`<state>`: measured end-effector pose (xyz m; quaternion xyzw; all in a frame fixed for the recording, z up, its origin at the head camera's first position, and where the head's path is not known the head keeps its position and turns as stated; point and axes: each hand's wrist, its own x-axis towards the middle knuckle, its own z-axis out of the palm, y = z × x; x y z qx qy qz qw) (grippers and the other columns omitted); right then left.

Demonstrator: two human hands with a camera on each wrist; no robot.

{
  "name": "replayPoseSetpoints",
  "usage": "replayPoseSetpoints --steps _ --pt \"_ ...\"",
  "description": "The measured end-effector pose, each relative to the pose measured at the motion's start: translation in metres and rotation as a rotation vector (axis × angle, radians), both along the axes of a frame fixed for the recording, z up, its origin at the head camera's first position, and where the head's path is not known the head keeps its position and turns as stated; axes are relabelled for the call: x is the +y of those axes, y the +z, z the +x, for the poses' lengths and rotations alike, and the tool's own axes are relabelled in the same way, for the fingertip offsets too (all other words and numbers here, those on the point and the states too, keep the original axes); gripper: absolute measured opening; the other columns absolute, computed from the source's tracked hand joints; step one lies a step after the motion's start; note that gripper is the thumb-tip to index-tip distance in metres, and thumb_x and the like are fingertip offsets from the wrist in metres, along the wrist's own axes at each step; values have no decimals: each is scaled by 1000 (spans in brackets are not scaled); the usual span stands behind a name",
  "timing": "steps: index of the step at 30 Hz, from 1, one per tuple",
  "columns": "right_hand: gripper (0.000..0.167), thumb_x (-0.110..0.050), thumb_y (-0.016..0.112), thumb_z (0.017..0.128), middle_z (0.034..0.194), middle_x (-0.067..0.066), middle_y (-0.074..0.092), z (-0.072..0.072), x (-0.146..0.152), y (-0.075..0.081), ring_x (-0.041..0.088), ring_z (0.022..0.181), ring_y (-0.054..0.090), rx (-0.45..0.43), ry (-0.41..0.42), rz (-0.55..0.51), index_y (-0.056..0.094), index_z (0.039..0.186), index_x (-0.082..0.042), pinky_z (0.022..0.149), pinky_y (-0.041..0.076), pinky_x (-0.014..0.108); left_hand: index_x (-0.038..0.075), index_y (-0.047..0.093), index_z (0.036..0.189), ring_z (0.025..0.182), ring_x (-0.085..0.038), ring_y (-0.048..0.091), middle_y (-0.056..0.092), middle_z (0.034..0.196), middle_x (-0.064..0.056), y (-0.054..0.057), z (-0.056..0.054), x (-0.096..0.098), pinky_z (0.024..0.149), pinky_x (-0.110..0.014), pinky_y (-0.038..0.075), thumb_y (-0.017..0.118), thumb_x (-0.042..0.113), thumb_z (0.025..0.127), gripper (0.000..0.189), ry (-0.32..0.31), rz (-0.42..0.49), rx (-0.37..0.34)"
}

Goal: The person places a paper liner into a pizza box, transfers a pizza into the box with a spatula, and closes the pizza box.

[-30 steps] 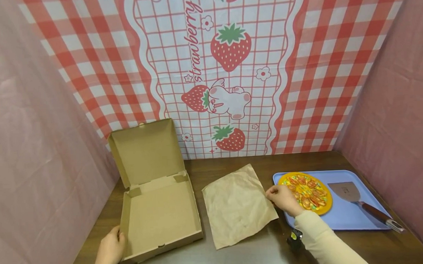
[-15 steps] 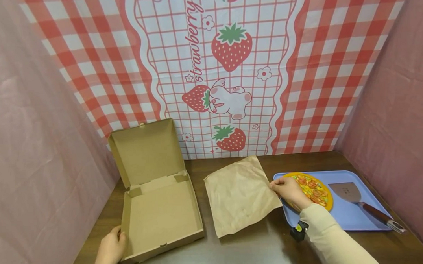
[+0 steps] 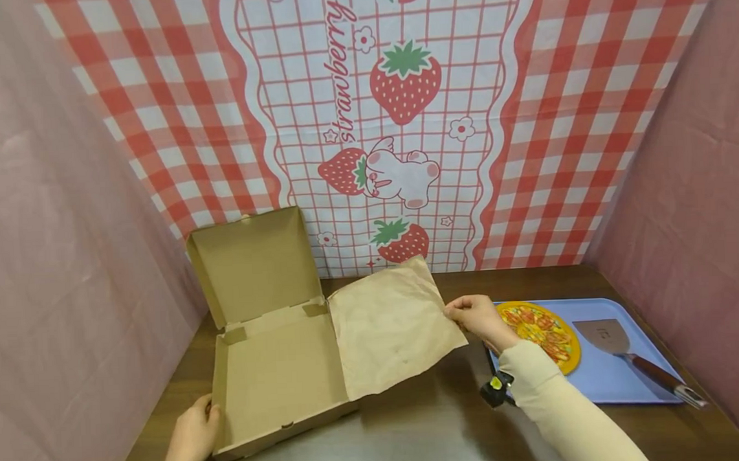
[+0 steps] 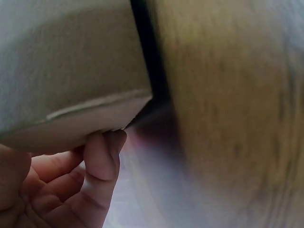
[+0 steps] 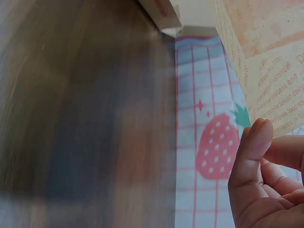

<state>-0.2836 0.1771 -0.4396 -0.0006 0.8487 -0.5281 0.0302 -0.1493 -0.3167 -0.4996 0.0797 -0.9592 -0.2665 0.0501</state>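
Right hand (image 3: 481, 320) pinches the brown paper sheet (image 3: 399, 332) at its right edge, thumb to fingertips; sheet's up off the tabletop (image 3: 416, 438), left edge at the pizza box's (image 3: 283, 372) right wall (newsprint on its underside). Edge grip presumably leaves the rest flat. Left hand (image 3: 190, 434), fingers bent, holds the box's left wall, likely bracing it; lid's up. Pizza (image 3: 544, 333) and spatula (image 3: 606, 335) share the blue tray (image 3: 589, 379) on the right.
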Motion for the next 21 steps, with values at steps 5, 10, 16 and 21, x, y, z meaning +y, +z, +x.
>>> replayPoseSetpoints --steps 5,10,16,21 --pt "17 -8 67 88 65 -5 59 -8 -24 -3 8 61 50 46 14 3 71 92 8 54 43 21 -19 50 126 110 -55 58 59 120 -38 -1 -1 0 94 -63 47 46 10 97 41 11 0 6" --pt "15 -6 67 87 66 -4 60 -12 -47 -6 8 62 50 51 26 -19 72 91 7 55 42 20 -19 49 127 111 -55 57 58 121 -39 -2 -1 0 95 -64 46 45 10 97 41 14 -3 1" --pt "13 -3 66 87 75 4 69 -14 -73 -11 8 64 55 70 32 -77 72 89 8 59 47 21 -22 46 129 114 -56 55 53 125 -42 -4 -1 0 97 -65 44 42 10 97 45 4 -2 -26" --pt "11 -1 65 86 75 8 69 -13 -95 -16 9 63 56 77 35 -103 72 86 8 59 51 23 -22 45 130 115 -57 54 52 126 -42 -3 -1 1 98 -65 44 42 10 97 46 10 -7 -28"
